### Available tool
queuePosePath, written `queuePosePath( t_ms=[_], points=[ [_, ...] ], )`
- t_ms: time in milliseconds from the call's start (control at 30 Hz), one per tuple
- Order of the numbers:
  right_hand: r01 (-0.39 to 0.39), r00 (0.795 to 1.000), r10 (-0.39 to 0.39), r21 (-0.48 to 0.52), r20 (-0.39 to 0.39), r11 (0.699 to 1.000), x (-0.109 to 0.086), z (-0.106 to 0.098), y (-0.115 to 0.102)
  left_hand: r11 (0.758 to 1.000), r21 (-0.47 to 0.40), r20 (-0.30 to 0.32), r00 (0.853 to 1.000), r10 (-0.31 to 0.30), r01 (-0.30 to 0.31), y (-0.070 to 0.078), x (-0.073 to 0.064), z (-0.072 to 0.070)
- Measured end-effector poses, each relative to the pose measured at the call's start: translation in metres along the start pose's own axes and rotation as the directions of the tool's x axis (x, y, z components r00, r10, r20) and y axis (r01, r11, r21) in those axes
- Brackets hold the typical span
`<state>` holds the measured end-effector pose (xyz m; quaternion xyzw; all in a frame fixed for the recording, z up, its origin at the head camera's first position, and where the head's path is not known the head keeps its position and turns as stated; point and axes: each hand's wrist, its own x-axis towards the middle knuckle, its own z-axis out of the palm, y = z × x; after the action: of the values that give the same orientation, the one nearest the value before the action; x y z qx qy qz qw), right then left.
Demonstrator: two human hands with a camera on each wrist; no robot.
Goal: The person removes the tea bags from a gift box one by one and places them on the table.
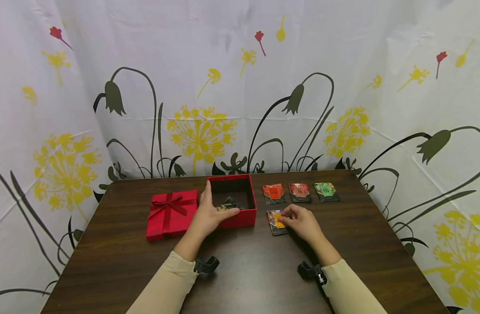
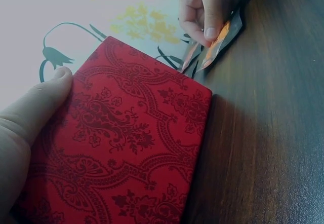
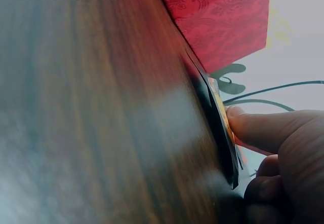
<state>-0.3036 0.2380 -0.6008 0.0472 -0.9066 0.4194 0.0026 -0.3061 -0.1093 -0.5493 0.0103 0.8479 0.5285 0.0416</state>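
My left hand [image 1: 209, 213] rests at the near left corner of a red gift box [image 1: 236, 219], fingers extended along its left side. Its thumb [image 2: 48, 95] lies at the front rim. Inside the lidless box are a few dark, crumpled-looking packets [image 1: 229, 204], partly covered by that hand. To the right, my right hand [image 1: 302, 222] has curled fingers and pinches at the orange label of a dark small packet [image 1: 278, 227] lying on the table. The right wrist view shows the thumb [image 3: 238, 120] against the packet's face, with its near edge curling up.
The red lid [image 1: 172, 213] with a ribbon bow lies left of the box. Behind the held packet is a row of packets: orange-red [image 1: 274, 193], red [image 1: 300, 192] and green [image 1: 326, 191]. A flower-print curtain [image 1: 240, 87] hangs behind the brown wooden table [image 1: 247, 270].
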Motion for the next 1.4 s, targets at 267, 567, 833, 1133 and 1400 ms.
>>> queuePosePath(
  t_ms=[267,567,833,1133,1400],
  points=[
    [-0.017,1.000,0.017,0.005,0.002,1.000,-0.002,0.001,0.000,1.000,-0.004,0.005,1.000,-0.010,0.010,0.001,-0.001,0.000],
    [0.003,1.000,-0.003,0.031,-0.008,1.000,0.001,0.001,0.003,1.000,0.003,-0.001,1.000,-0.008,0.008,0.000,0.000,0.000],
    [-0.019,0.999,0.023,0.128,-0.032,0.992,0.004,0.001,0.008,1.000,-0.005,-0.001,1.000,0.005,-0.005,-0.001,0.000,-0.001],
    [-0.033,0.996,0.061,0.379,-0.064,0.925,0.007,-0.001,0.009,1.000,-0.019,-0.001,1.000,0.022,-0.022,0.001,0.000,-0.003],
    [-0.065,0.985,0.148,0.610,-0.087,0.790,-0.004,-0.006,0.003,1.000,-0.017,-0.006,1.000,0.009,-0.009,0.004,-0.004,-0.001]
  ],
)
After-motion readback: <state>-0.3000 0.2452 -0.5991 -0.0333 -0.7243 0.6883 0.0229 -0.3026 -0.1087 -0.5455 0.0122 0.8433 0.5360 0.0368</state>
